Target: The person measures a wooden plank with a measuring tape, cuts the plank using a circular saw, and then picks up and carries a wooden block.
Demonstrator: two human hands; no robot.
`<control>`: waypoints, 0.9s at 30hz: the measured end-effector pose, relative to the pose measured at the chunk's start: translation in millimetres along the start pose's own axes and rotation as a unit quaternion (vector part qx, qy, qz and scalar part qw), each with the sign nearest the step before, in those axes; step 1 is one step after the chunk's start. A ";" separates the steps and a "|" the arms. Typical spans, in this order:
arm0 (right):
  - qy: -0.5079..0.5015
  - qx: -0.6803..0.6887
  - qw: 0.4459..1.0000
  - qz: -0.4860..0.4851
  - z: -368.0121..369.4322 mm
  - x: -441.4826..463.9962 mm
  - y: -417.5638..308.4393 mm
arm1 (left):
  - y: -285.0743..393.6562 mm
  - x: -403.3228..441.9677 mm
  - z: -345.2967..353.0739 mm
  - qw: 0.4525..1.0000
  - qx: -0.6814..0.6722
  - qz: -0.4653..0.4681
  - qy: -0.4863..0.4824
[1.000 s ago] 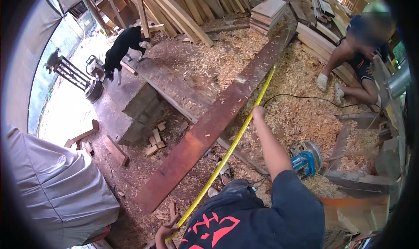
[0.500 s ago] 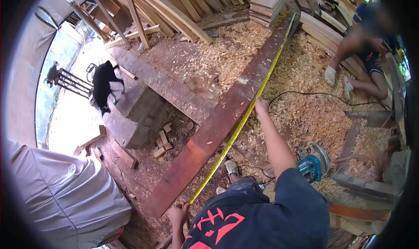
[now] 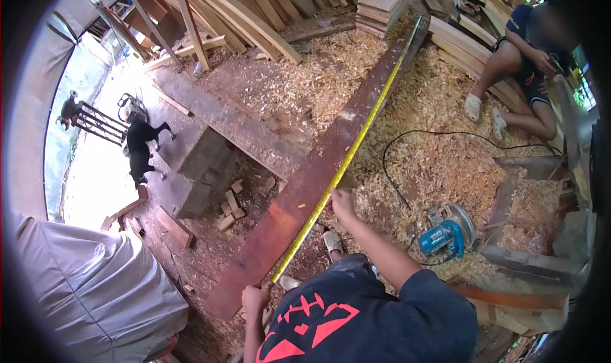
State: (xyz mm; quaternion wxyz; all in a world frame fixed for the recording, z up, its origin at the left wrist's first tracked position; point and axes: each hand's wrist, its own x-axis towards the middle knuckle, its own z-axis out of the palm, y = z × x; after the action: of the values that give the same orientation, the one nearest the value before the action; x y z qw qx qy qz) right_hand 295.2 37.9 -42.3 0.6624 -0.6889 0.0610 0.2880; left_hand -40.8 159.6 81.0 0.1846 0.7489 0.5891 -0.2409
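A long reddish-brown wooden plank lies diagonally across the floor, dusted with a few shavings. Stretched along its right-hand edge is the yellow blade of a tape measure, reaching to the plank's far end. My left hand is closed around the near end of the tape, by the plank's near end; the fingers partly hide what they grip. Farther up, my right hand has its fingers closed at the blade's edge, around the plank's middle.
A blue circular saw with a black cord rests on wood shavings at right. Another person sits at upper right. A black dog stands beside a concrete block. Stacked boards and a grey cover flank the area.
My right hand has slid down along the tape toward me, nearer my left hand. The dog has shifted, and the seated person's arm has moved. The whole view has shifted slightly.
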 end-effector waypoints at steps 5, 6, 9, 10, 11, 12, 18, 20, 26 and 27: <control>-0.171 -0.217 0.956 0.098 18.3 -66.6 29.8 | -66.8 16.4 -17.2 0.999 0.010 -0.029 0.016; -0.211 -0.240 0.941 0.113 21.1 -76.7 39.5 | -91.8 22.7 -18.0 0.999 0.003 -0.038 0.025; -0.225 -0.385 0.895 0.014 30.4 -99.0 80.7 | -188.2 52.2 -9.2 0.997 -0.005 0.002 0.072; -0.225 -0.421 0.879 -0.014 32.7 -109.5 96.2 | -214.0 56.1 -11.0 0.996 -0.010 -0.001 0.087; -0.217 -0.442 0.870 -0.040 35.2 -115.2 106.9 | -234.5 55.7 -19.2 0.995 -0.027 0.009 0.090; -0.210 -0.462 0.859 -0.067 37.9 -120.4 113.3 | -259.6 59.5 -18.0 0.990 -0.067 0.013 0.120; -0.196 -0.497 0.845 0.027 17.7 -137.2 208.2 | -350.9 77.9 -27.3 0.989 -0.077 -0.050 0.116; -0.168 -0.418 0.882 0.135 20.2 -172.8 194.3 | -393.9 104.7 0.4 0.993 -0.034 -0.037 0.106; -0.155 -0.438 0.866 0.184 15.8 -225.0 203.5 | -412.7 102.5 -1.9 0.994 -0.078 -0.015 0.073; -0.167 -0.446 0.854 0.210 8.6 -224.5 212.2 | -411.8 104.3 -3.5 0.995 -0.084 -0.024 0.052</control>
State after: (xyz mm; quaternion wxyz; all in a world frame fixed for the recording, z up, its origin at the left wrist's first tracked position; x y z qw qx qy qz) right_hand 8.1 -45.1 -120.9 0.2082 -0.8227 -0.0427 0.5272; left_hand -420.4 342.2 26.5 0.2097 0.7281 0.6338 -0.1555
